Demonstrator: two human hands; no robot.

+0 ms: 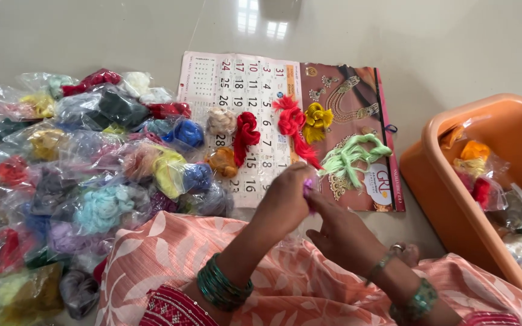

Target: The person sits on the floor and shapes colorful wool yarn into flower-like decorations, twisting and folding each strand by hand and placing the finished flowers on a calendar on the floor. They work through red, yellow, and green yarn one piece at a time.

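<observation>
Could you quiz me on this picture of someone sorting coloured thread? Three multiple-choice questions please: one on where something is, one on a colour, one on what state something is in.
1. Where does the orange tub stand?
A. To the right of the calendar sheet
B. On top of the pile of bags
C. Behind the person

2. What colour is the loose bundle nearest the tub?
A. Blue
B. Pale green
C. Black

3. How are the two hands?
A. Flat on the floor, apart
B. Close together, pinching a small purple tuft
C. Reaching into the tub

Answers:
1 A, the tub sits just beyond the sheet's right edge.
2 B, its strands are light green.
3 B, the left hand and right hand meet over the tuft, above the lap.
</observation>
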